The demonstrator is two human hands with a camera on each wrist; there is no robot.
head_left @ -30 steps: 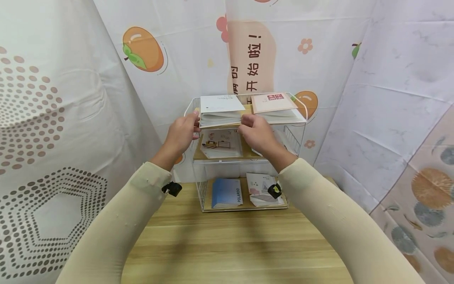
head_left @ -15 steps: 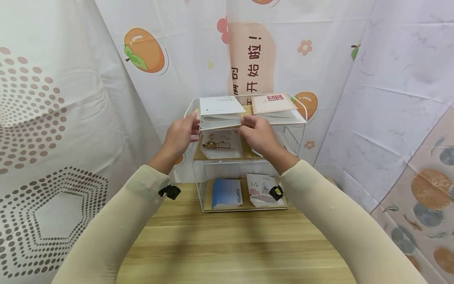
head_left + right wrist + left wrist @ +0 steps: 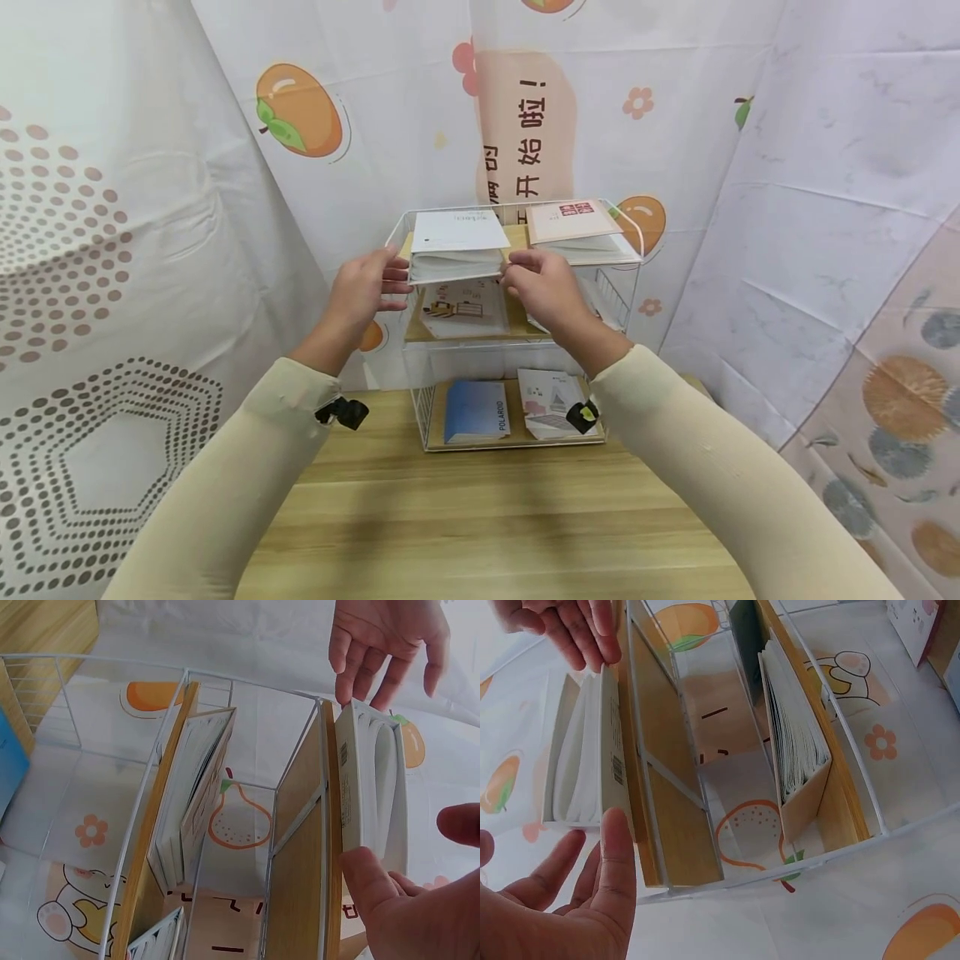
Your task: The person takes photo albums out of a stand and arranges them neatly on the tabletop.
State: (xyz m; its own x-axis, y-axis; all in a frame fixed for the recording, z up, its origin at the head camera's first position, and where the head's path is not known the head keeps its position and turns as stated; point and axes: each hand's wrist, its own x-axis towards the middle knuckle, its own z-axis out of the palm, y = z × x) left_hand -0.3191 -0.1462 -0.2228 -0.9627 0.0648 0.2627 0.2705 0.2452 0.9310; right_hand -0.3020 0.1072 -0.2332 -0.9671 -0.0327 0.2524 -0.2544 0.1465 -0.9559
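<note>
A white photo album (image 3: 459, 232) with thick pages lies on the top-left shelf of a white wire rack (image 3: 517, 205). Its front end reaches the shelf's front edge. My left hand (image 3: 358, 293) is at the album's left side, fingers extended and apart; in the left wrist view the fingertips of this hand (image 3: 570, 915) meet the album's end. On the album's other side is my right hand (image 3: 551, 292), fingers loosely bent. In the right wrist view, a fingertip of the right hand (image 3: 412, 915) touches the white album (image 3: 367, 787), with the thumb held away.
A peach-covered album (image 3: 573, 222) shares the top shelf. Below it, the middle shelf bears an album with a vehicle picture (image 3: 465, 310). A blue POLAROID album (image 3: 476, 410) and a white illustrated album (image 3: 551, 393) are on the bottom shelf. The rack stands on a wooden table (image 3: 480, 517).
The white album has slid slightly toward me over the shelf's front edge. My left hand has shifted left, its fingers spreading. The right hand stays beside the album.
</note>
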